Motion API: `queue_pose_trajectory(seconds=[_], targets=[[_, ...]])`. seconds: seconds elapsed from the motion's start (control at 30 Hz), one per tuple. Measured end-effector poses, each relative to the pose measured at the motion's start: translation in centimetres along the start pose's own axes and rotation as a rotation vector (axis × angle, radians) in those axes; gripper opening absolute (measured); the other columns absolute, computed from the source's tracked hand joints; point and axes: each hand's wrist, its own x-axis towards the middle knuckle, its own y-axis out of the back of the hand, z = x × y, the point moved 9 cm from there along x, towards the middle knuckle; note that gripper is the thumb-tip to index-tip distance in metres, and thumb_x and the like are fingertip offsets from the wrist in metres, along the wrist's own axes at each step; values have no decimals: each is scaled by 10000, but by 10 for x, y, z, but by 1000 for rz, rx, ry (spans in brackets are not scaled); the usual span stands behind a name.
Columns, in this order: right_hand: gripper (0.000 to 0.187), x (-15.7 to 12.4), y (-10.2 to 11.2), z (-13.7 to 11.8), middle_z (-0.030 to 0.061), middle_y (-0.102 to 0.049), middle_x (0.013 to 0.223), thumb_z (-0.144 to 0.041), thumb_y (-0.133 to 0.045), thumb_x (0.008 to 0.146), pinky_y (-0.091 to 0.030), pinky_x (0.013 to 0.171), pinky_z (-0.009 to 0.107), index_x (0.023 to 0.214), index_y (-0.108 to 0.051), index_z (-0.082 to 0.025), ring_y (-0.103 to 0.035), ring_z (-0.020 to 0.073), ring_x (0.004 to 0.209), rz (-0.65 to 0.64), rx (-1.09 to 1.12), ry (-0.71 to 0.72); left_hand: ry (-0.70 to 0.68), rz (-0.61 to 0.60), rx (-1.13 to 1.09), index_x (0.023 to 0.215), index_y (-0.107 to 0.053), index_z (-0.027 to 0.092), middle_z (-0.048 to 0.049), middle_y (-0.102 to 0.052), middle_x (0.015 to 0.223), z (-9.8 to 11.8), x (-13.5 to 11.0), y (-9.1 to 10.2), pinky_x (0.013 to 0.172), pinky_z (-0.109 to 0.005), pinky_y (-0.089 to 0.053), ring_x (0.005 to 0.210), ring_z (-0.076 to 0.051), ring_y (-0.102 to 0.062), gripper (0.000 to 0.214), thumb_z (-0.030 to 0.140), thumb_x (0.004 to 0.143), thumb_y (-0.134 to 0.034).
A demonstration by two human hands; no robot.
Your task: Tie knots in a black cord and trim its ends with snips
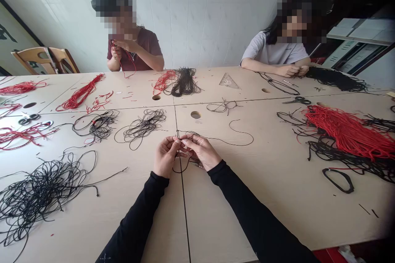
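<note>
At the middle of the table, my left hand (167,154) and my right hand (200,150) meet with thumbs and fingers pinched together. Both grip a thin black cord (182,171), which loops down below the fingers. A long tail of cord runs from my right hand across the tabletop and curls back at its far end. Where the fingertips close on the cord, the fingers hide its detail. Left of my hands lies a loose bundle of black cord (145,125), and another black bundle (98,125) is farther left.
A large black cord tangle (43,193) covers the left front. Red cords (348,131) are heaped at right. Scissors (298,100) and a triangle ruler (228,81) lie farther back. Two people (148,47) (274,53) sit opposite, handling cords. The table (247,205) has round holes.
</note>
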Motion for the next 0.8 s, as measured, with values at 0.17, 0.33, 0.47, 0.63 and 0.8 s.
queue_pose_trajectory(seconds=[0.17, 0.33, 0.47, 0.63, 0.8], targets=[[311, 0, -1, -2, 8, -591, 730, -389, -766, 670, -420, 581, 247, 853, -657, -163, -504, 115, 670, -3, 30, 0, 6, -11, -7, 845, -556, 137, -18, -650, 676, 0, 0, -1, 577, -278, -566, 626, -151, -656, 355, 388, 697, -757], [309, 0, 2, -1, 7, -594, 735, -398, -768, 661, -426, 568, 242, 830, -654, -165, -494, 105, 642, 23, 7, -9, 19, -12, -9, 880, -550, 134, -36, -680, 726, 0, -1, -2, 602, -308, -576, 618, -156, -662, 379, 368, 683, -773], [317, 0, 2, -1, 14, -613, 757, -400, -769, 646, -450, 588, 257, 830, -654, -168, -519, 114, 645, 31, 0, -23, 36, -1, -1, 845, -554, 131, -38, -683, 705, -2, -1, -1, 613, -300, -572, 613, -158, -671, 365, 374, 683, -774], [328, -1, 4, -4, 11, -611, 755, -417, -762, 646, -455, 587, 263, 836, -649, -174, -526, 117, 633, 52, -45, -5, 50, 2, 3, 828, -554, 132, -38, -682, 675, -3, 0, 0, 608, -294, -565, 608, -164, -674, 364, 361, 666, -787], [300, -2, 3, -4, -1, -592, 724, -405, -755, 659, -452, 591, 267, 800, -637, -169, -520, 109, 618, 54, -28, -12, 36, -20, 4, 943, -548, 131, -38, -694, 674, -2, -2, -3, 625, -323, -572, 626, -180, -683, 416, 346, 676, -785]])
